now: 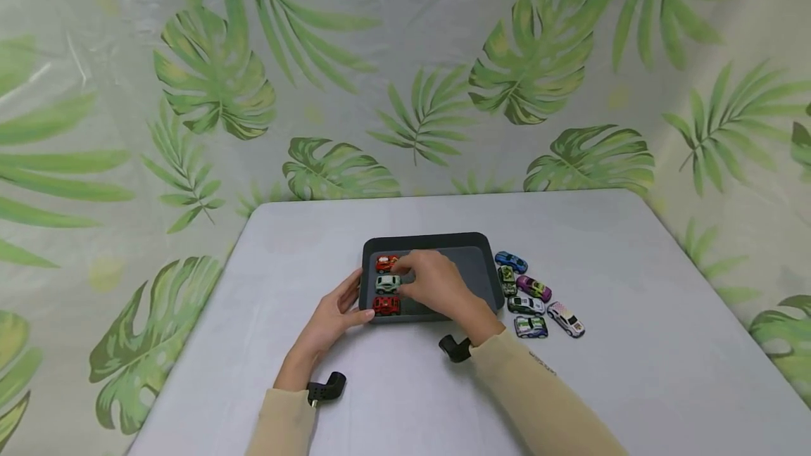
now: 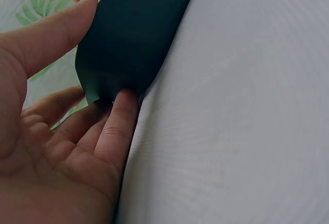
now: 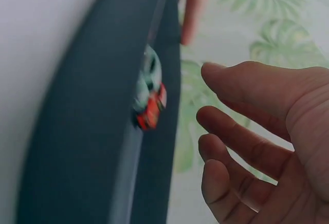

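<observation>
A dark grey tray point(image 1: 478, 239) lies on the table, with a column of three toy cars along its left side. An orange-red toy car point(image 1: 384, 263) sits at the back, partly behind the right fingers; a pale green toy car point(image 1: 387, 284) is in the middle, and a red toy car point(image 1: 386, 306) in front. My left hand point(image 1: 329, 312) holds the tray's front left corner, thumb at the rim and fingers against the outer wall. Above the tray, my right hand point(image 1: 434, 280) is beside the pale green car; the right wrist view shows its thumb and fingers apart, nothing between them.
Right of the tray lie several loose toy cars: a blue car point(image 1: 510, 261), a purple car point(image 1: 533, 288) and a white-and-pink car point(image 1: 566, 319) among them. The white table point(image 1: 304, 231) ends at a leaf-patterned curtain point(image 1: 418, 118). Each wrist wears a black camera.
</observation>
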{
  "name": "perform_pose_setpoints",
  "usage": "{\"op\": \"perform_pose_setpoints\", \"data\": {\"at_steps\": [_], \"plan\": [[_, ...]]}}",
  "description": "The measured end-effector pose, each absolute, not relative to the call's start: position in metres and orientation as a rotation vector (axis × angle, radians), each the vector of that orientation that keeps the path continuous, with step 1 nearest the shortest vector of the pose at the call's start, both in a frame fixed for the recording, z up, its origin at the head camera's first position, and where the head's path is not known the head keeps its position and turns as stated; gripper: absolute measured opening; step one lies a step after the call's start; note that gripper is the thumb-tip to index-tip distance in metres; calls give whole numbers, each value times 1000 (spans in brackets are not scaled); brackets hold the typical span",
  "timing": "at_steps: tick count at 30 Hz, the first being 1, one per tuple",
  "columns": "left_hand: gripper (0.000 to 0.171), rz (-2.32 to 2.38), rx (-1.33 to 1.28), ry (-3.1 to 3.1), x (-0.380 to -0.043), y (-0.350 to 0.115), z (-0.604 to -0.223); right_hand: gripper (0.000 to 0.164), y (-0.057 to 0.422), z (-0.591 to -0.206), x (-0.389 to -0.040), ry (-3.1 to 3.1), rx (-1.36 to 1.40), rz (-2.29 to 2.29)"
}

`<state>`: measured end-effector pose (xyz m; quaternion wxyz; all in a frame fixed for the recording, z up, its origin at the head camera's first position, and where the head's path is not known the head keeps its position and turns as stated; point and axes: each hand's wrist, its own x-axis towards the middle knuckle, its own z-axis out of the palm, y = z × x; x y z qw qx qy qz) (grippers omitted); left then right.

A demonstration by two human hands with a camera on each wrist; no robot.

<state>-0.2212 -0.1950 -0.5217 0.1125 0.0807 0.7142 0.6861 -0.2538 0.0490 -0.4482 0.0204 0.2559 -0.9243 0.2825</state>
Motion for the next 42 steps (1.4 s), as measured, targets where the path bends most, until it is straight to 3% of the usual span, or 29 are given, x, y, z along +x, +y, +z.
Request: {"op": "perform_pose_setpoints", "data": {"at_steps": [14, 29, 42], "plan": [[92, 2016, 245, 2093, -221, -196, -523, 30, 120, -437, -266, -2789, 572, 960], [92, 2000, 250, 2109, -222, -197, -522, 36, 202, -449, -290, -2822, 336, 917], [92, 2009, 245, 2092, -221, -197, -521, 36, 246, -466, -300, -2946, 242, 858]]}}
